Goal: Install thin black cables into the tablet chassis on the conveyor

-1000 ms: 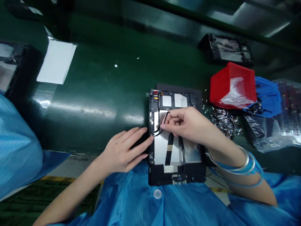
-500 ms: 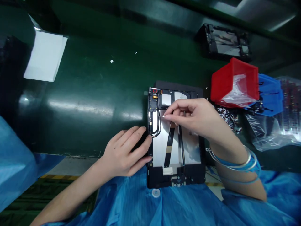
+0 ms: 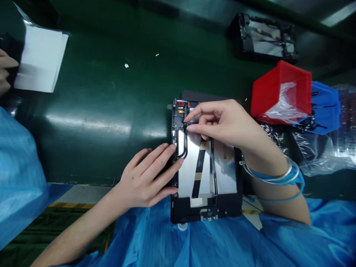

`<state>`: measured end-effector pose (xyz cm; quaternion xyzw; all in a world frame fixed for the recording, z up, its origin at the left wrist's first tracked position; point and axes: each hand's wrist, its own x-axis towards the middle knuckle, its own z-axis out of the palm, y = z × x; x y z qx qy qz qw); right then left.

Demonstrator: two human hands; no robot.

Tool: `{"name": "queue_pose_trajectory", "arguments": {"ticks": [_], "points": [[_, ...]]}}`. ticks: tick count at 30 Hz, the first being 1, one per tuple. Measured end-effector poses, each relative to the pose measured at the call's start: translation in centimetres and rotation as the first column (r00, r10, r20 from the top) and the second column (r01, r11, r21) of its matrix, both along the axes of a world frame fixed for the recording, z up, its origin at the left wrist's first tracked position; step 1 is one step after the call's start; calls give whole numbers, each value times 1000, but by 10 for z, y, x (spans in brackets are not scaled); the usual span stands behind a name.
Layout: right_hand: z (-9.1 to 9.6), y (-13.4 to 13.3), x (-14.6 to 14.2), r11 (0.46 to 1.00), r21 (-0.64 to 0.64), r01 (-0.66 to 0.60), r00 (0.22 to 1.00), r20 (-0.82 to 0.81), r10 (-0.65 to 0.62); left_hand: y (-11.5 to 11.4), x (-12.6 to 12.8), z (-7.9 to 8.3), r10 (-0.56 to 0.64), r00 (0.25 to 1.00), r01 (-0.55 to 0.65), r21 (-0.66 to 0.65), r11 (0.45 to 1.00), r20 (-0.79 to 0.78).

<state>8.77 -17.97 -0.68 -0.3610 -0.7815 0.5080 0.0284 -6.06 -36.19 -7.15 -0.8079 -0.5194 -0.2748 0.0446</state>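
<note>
flat black ribbon (image 3: 199,163) is bearing unreadable print. beside open green tabletop (image 3: 111,92), spread left hand (image 3: 146,180) is touching rectangular black-and-silver tablet (image 3: 207,176); right hand (image 3: 224,122), grip unclear.

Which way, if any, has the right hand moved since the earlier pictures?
Yes: judged against the open device, the right hand has moved forward, its fingertips now nearer the small red part.

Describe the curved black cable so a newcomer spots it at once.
At the near edge of the green bench, find the open device that the left hand touches. Toward its left side lies a thin black cable. It curves round to the left at its lower end, while the black strips to its right run straight.
</note>
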Motion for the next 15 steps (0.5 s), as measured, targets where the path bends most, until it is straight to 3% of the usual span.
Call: {"name": "queue_pose_trajectory", "arguments": {"ticks": [6, 15], "points": [[-3, 1, -5, 1000, -4, 15, 1000, -16, -15, 0, 0, -1, -8, 1000, 8, 1, 1000, -18], [-6, -4, -2, 998, 40, 40, 999, 21, -41, 11, -7, 6, -188, 978, 175, -133, 975, -91]]}}
